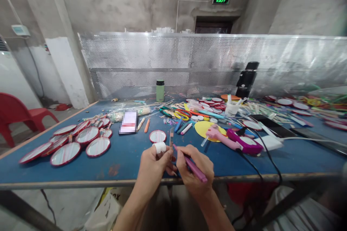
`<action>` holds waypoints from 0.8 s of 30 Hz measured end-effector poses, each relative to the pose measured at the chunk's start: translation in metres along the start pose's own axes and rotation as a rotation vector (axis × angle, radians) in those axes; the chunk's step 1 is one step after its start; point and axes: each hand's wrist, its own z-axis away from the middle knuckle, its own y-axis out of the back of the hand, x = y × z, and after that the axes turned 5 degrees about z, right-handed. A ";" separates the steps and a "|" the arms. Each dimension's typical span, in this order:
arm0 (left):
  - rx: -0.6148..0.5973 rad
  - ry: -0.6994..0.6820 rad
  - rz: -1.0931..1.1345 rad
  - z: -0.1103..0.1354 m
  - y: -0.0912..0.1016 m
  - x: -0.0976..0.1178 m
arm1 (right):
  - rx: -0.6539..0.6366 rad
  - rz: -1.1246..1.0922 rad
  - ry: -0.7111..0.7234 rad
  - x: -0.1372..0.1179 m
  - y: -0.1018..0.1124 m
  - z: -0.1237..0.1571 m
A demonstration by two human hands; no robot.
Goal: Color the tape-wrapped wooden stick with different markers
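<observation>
My left hand (154, 164) pinches a flat narrow stick (171, 135) that stands upright between thumb and fingers. A white band (159, 147) sits on that hand near the thumb. Closed around a purple marker pen (195, 169), my right hand (196, 166) brings the pen's tip close to the stick; whether they touch I cannot tell. Just beyond the hands lies a round red-rimmed disc (157, 136). Another marker (186, 129) and a blue pen (179, 125) rest a little to the right.
Several red-rimmed discs (65, 153) are piled at left, near a phone (128, 122). A pink and purple glue gun (225, 139) lies at right on a yellow disc (200, 130), its cable trailing over the edge. Behind stand a green bottle (160, 92) and black flask (246, 81).
</observation>
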 end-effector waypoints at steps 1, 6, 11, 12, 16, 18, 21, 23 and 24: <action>-0.003 0.000 -0.003 0.000 0.000 0.000 | -0.001 -0.005 -0.006 0.000 0.000 0.000; 0.004 0.006 -0.015 0.000 0.000 0.000 | 0.014 -0.017 -0.025 0.001 -0.001 0.001; 0.008 0.009 -0.020 0.001 -0.001 0.001 | 0.005 -0.018 -0.035 0.001 -0.002 0.000; 0.007 0.005 -0.019 0.001 -0.001 0.002 | 0.004 -0.024 -0.030 0.001 -0.002 0.000; -0.014 -0.015 -0.014 0.000 -0.001 0.003 | -0.027 -0.066 -0.012 0.000 -0.001 -0.001; -0.021 -0.018 -0.011 0.001 0.000 0.002 | -0.046 -0.073 -0.023 0.000 -0.001 -0.001; -0.014 -0.008 -0.010 0.001 0.000 0.003 | -0.027 -0.060 -0.028 0.000 -0.001 0.000; -0.009 -0.010 -0.008 0.002 0.000 0.003 | -0.020 -0.064 -0.009 0.000 -0.001 0.000; -0.009 -0.016 -0.008 0.002 0.000 0.003 | -0.028 -0.072 0.000 0.000 -0.001 0.000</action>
